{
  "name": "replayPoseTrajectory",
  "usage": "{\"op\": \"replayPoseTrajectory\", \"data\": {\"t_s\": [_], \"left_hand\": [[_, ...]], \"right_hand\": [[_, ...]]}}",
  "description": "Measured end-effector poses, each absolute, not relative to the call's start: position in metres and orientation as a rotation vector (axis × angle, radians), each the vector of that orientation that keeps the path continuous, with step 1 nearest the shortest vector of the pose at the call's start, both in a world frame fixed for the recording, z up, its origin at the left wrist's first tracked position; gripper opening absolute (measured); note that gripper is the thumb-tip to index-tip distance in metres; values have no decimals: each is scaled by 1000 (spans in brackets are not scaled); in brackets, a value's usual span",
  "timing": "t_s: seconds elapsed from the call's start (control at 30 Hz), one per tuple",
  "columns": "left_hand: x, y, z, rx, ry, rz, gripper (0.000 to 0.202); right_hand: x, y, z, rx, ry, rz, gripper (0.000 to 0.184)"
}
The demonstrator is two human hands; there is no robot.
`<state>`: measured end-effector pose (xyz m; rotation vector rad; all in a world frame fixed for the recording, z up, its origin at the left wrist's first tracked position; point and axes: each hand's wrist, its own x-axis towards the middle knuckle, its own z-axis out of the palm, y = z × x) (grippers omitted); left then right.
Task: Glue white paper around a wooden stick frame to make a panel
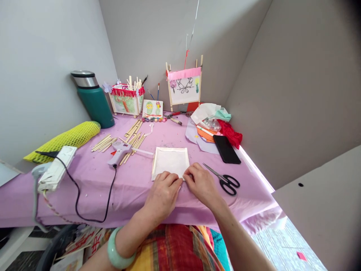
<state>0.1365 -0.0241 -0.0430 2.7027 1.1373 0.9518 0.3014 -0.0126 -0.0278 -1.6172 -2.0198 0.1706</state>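
Note:
A square frame of thin sticks with white paper across it, a paper panel (170,160), lies on the purple cloth in front of me. My left hand (166,190) rests over its near edge, fingers curled and pressed down on the rim. At the near right corner, my right hand (199,182) pinches the same edge between thumb and fingers. My fingertips nearly meet there and hide that part of the rim. Black-handled scissors (227,182) lie just right of my right hand. A lilac glue gun (120,152) lies left of the panel.
Wooden sticks (134,145) are spread behind the glue gun. Its black cord loops toward a white power strip (58,169). A phone (226,149) and paper scraps lie at right. A green bottle (94,101), a decorated box (126,99) and a hanging lantern (184,90) stand behind.

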Motion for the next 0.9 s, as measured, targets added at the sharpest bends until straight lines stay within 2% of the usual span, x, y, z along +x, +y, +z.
{"op": "replayPoseTrajectory", "data": {"t_s": [0.1,0.17,0.33,0.47,0.57,0.63,0.73,0.83,0.9], "left_hand": [[136,-22,-43,2711,1145,912,25],[136,-22,-43,2711,1132,900,25],[138,-20,-39,2729,1135,893,23],[138,-14,-39,2734,1131,922,23],[137,-9,-42,2701,1096,976,23],[136,-6,-44,2666,1075,1010,23],[136,-5,-45,2639,1065,1032,22],[137,-5,-45,2633,1061,1040,22],[136,-5,-44,2626,1062,1036,22]], "right_hand": [[312,-19,-24,-1486,-1970,289,10],[331,-28,-23,-1408,-1889,307,18],[397,-49,-37,-1755,-1769,-212,19],[421,-53,-50,-1840,-1934,-301,18],[419,-52,-43,-1890,-2019,-279,17],[417,-52,-31,-1958,-2031,-172,13],[416,-58,-13,-1912,-1949,178,7],[417,-67,-6,-1698,-1799,602,16],[417,-72,-8,-1590,-1771,764,20]]}}
